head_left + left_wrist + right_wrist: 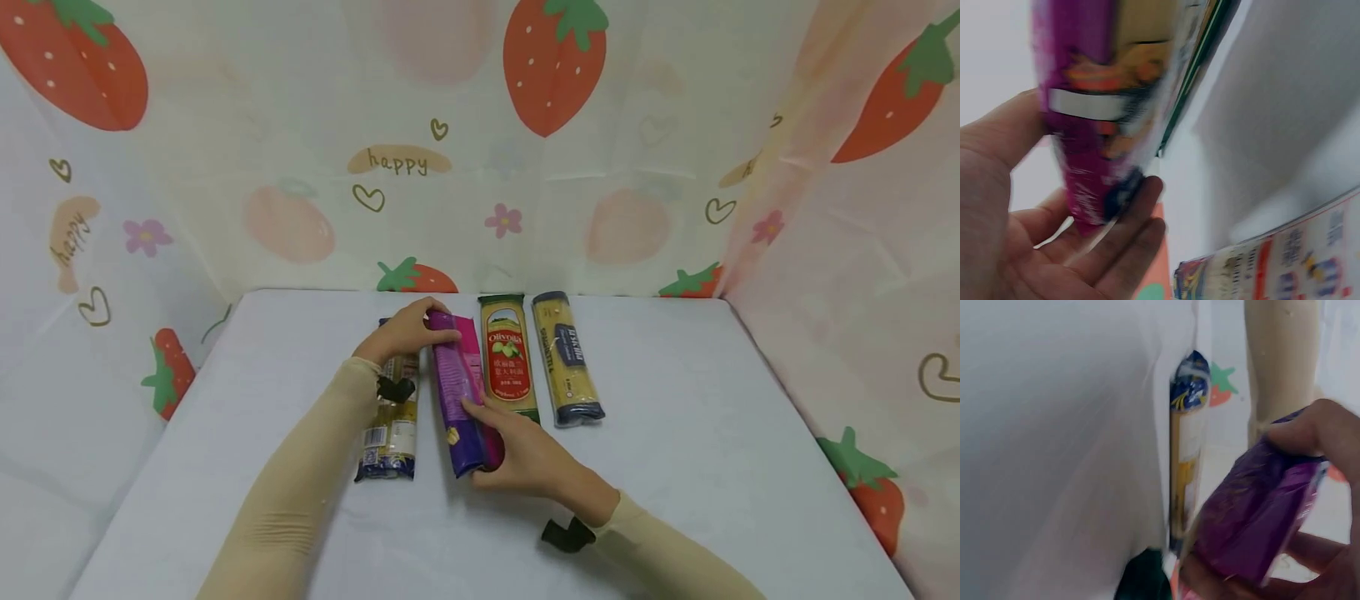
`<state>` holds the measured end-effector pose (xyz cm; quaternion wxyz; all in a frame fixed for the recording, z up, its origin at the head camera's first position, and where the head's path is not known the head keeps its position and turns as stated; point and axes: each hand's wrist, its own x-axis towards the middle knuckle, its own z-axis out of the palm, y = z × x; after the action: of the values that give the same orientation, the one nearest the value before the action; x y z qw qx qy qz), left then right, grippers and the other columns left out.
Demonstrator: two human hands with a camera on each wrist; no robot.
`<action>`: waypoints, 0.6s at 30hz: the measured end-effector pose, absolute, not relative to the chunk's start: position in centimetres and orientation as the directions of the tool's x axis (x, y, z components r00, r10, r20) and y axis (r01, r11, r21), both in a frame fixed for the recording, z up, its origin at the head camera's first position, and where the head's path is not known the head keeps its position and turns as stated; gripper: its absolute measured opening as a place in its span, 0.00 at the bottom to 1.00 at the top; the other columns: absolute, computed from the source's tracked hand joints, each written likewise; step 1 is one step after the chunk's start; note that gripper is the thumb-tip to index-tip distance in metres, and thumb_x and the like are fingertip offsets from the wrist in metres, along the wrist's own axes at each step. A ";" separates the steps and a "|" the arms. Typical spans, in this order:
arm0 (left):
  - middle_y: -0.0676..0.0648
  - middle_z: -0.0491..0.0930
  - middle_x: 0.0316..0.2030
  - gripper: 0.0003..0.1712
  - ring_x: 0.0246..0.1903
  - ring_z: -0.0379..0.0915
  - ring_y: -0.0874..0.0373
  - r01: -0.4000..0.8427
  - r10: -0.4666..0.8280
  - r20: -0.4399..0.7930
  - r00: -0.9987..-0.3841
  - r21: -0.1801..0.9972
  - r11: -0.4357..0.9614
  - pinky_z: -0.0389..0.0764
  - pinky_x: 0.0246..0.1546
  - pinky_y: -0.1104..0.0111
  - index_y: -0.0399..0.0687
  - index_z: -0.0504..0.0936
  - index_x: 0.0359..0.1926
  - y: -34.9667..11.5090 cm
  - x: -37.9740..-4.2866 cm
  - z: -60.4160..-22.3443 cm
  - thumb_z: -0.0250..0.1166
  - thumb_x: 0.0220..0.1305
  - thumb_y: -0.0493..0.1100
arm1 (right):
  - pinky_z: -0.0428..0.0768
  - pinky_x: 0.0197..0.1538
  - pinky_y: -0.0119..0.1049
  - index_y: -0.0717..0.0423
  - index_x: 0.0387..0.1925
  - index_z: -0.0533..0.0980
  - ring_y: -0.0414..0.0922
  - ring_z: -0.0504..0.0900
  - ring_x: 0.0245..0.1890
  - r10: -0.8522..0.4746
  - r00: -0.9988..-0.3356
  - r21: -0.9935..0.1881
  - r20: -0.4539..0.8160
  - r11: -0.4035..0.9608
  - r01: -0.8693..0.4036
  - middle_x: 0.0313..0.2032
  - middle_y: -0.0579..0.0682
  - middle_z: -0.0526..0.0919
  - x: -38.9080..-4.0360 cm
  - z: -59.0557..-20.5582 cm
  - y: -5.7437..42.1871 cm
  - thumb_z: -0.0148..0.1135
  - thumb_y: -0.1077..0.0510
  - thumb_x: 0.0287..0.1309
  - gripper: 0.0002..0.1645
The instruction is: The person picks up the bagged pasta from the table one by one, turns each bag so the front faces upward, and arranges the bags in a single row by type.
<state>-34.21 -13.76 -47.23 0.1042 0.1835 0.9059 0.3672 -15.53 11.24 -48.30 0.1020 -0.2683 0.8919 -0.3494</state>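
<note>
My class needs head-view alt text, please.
Left hand and right hand grip a long purple plastic packet over a white table. A blue-ended, barcoded packet lies left; a green-gold packet and a slim yellow packet lie right.

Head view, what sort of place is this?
Probably a staged tabletop booth: a strawberry-print backdrop behind and beside a white table, with a yellow spaghetti pack lying on it.
</note>
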 end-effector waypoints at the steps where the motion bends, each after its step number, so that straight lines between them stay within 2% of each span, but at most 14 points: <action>1: 0.38 0.77 0.64 0.35 0.60 0.75 0.43 0.255 0.405 -0.043 -0.913 0.714 0.652 0.79 0.63 0.49 0.43 0.75 0.67 -13.7 -34.2 -47.3 0.73 0.71 0.59 | 0.76 0.72 0.55 0.45 0.84 0.61 0.58 0.65 0.79 -0.554 -0.833 -0.692 0.018 0.594 -0.410 0.84 0.57 0.55 -15.5 -48.4 11.5 0.81 0.49 0.55 0.59; 7: 0.38 0.75 0.68 0.31 0.66 0.76 0.39 0.253 0.387 0.019 -0.922 0.788 0.562 0.80 0.64 0.48 0.45 0.76 0.70 -13.7 -34.1 -48.0 0.66 0.78 0.59 | 0.78 0.70 0.52 0.46 0.85 0.60 0.56 0.67 0.78 -0.569 -0.820 -0.766 0.066 0.497 -0.407 0.84 0.57 0.54 -15.4 -48.9 12.6 0.79 0.54 0.56 0.59; 11: 0.36 0.74 0.70 0.30 0.68 0.76 0.36 0.204 0.369 0.039 -0.928 0.885 0.419 0.77 0.69 0.47 0.42 0.73 0.74 -13.8 -34.1 -48.1 0.57 0.85 0.56 | 0.79 0.69 0.51 0.46 0.85 0.58 0.58 0.70 0.76 -0.569 -0.816 -0.816 0.104 0.420 -0.397 0.84 0.58 0.55 -15.3 -49.2 13.2 0.78 0.58 0.56 0.59; 14: 0.32 0.72 0.71 0.28 0.68 0.74 0.35 0.153 0.373 0.040 -0.927 0.949 0.277 0.74 0.71 0.47 0.39 0.68 0.77 -13.9 -34.3 -48.4 0.51 0.88 0.49 | 0.81 0.67 0.49 0.44 0.86 0.57 0.58 0.74 0.73 -0.566 -0.813 -0.844 0.137 0.363 -0.394 0.83 0.58 0.57 -15.3 -49.4 13.4 0.77 0.61 0.56 0.60; 18: 0.30 0.69 0.72 0.29 0.71 0.71 0.36 0.121 0.392 0.034 -0.919 0.972 0.200 0.73 0.73 0.48 0.37 0.65 0.80 -14.0 -34.4 -48.8 0.55 0.85 0.38 | 0.82 0.66 0.45 0.46 0.86 0.57 0.59 0.75 0.71 -0.564 -0.806 -0.862 0.179 0.304 -0.405 0.83 0.59 0.58 -15.2 -49.6 13.4 0.76 0.63 0.56 0.60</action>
<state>-34.39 -14.02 -48.83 0.1110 0.1673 0.7667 0.6098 -15.25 13.42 -49.63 0.0786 -0.3013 0.8037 -0.5070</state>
